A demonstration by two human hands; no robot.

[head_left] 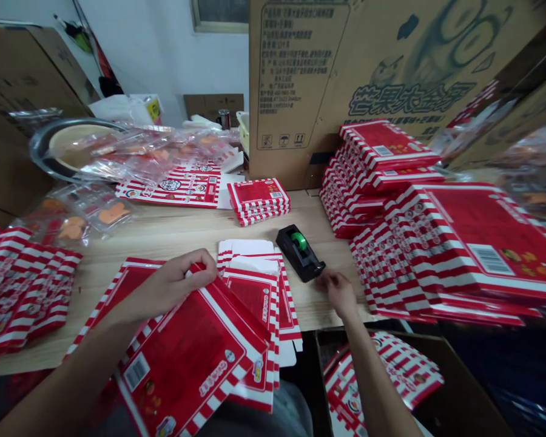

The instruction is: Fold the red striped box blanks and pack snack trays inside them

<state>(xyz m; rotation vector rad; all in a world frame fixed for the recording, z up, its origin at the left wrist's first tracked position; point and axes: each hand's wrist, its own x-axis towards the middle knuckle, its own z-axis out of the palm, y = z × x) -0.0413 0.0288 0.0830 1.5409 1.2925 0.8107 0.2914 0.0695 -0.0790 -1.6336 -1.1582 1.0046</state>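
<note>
Fingers (195, 265) — left hand (168, 288) clamped on red carton (182, 370), right hand (339, 291) bunched by tape dispenser (300, 254).

Straight ahead of me a big corrugated carton (300, 73) stands on the worktop (173, 233), its side printed with Chinese text and handling symbols. To its right sit two tall stacks of flat red-and-white striped boxes (382, 145), and a short stack of the same boxes (258, 201) lies just left of the carton. Behind that, a striped printed sheet (168, 188) lies flat. Clear plastic bags of orange pieces (77, 215) spread across the left side, partly over a round metal basin (40, 145). Further back there's a small can (224, 118), I think, against a white wall (164, 54).
</note>
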